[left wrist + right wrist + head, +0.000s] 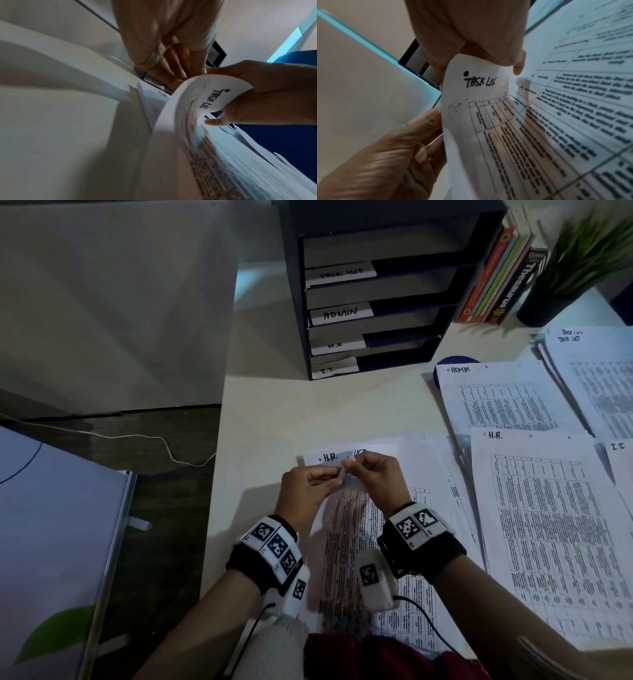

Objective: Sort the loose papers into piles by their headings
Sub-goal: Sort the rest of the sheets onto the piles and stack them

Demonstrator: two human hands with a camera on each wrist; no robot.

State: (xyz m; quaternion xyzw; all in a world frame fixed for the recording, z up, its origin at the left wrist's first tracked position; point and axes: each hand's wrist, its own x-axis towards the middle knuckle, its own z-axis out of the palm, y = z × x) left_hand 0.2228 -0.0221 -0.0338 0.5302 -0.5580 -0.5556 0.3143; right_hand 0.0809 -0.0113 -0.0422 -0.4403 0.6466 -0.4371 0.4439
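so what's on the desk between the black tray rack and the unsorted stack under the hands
Nothing: in the head view the desk is bare from the tray rack down to the H.R. sheet topping the unsorted stack.

Head cam looks down; wrist cams close, sharing TASK LIST sheet (479, 83).

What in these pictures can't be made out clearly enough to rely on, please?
- Printed table text on the TASK LIST sheet: blurred in both wrist views, too small in the head view.
- Top label of the black tray rack: faint in the head view.
- Sheets under the H.R. sheet: headings covered.
- I.T. pile: cut off by the right edge.
- Left hand and right hand: fingertips hidden behind paper.
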